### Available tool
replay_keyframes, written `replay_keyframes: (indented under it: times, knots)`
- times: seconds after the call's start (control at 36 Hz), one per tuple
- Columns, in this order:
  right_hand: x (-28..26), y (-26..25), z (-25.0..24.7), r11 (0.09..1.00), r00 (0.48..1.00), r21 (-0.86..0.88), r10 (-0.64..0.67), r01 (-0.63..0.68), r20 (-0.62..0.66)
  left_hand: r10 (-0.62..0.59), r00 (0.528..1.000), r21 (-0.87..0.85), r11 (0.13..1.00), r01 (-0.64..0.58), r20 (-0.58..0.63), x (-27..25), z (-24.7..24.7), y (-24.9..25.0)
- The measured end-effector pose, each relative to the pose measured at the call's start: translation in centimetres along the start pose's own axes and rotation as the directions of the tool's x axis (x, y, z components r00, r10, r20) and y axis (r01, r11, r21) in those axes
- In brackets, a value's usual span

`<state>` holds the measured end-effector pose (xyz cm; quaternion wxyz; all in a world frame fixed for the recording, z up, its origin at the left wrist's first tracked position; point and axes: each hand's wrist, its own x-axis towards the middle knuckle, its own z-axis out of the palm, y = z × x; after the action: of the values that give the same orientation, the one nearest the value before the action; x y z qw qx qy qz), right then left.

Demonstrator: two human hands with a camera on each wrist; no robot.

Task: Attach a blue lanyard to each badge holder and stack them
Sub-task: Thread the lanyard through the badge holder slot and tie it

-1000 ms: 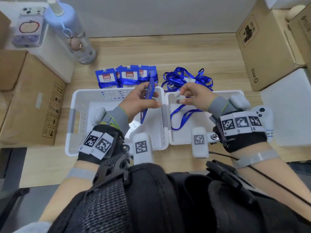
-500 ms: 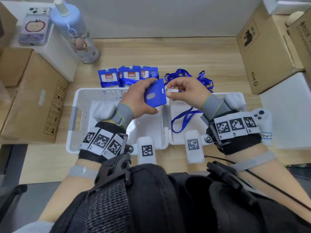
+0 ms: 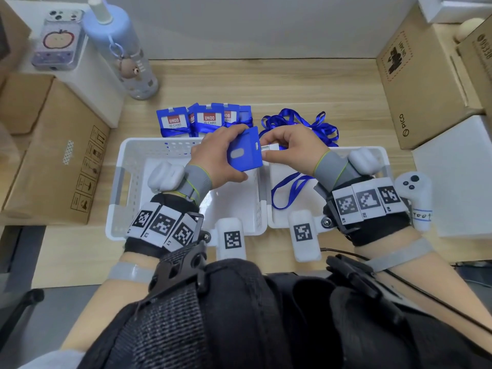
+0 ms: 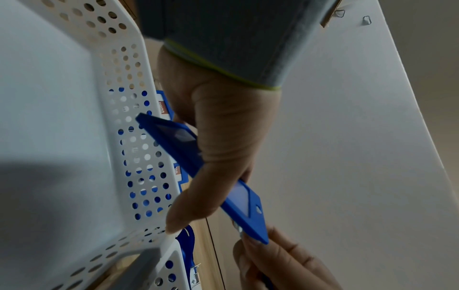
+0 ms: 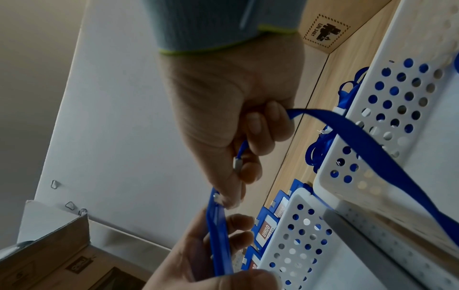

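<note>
Both hands as before: left hand (image 3: 218, 158) gripping badge holder (image 3: 244, 150), right hand (image 3: 294, 150) pinching lanyard clip (image 3: 269, 147), now touching.

Two baskets side by side in front of you: left basket (image 3: 125, 166), right basket (image 3: 383, 153). Finished badge holders (image 3: 205, 119) behind the left one, loose lanyards (image 3: 316, 126) behind the right. Bottle (image 3: 125, 49) far left, boxes (image 3: 415, 75) far right.

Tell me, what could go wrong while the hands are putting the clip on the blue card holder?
The right hand pinches only the small metal clip, so it might slip off the slot of the badge holder that the left hand grips. The lanyard hangs into the right basket and could catch on its rim.
</note>
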<state>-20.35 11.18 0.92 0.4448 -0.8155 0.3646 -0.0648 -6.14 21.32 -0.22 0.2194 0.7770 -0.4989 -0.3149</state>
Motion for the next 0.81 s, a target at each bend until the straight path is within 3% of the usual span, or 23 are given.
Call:
replay_keyframes:
  times: [0.39,0.56,0.81]
  knots:
    - [0.09,0.25,0.23,1.000,1.000,-0.026,0.010,-0.010,-0.009,0.001,0.999,0.082,0.997,-0.004,0.036,0.13,0.13,-0.01]
    - [-0.04,0.22,0.08,0.990,0.999,0.134,0.032,-0.033,0.009,-0.025,0.999,0.153,0.988,0.022,0.019,0.28,0.01,-0.12]
    - [-0.34,-0.53,0.47,0.948,0.998,0.311,0.061,-0.065,0.023,0.005,1.000,0.102,0.995,-0.006,0.007,0.20,0.22,-0.07]
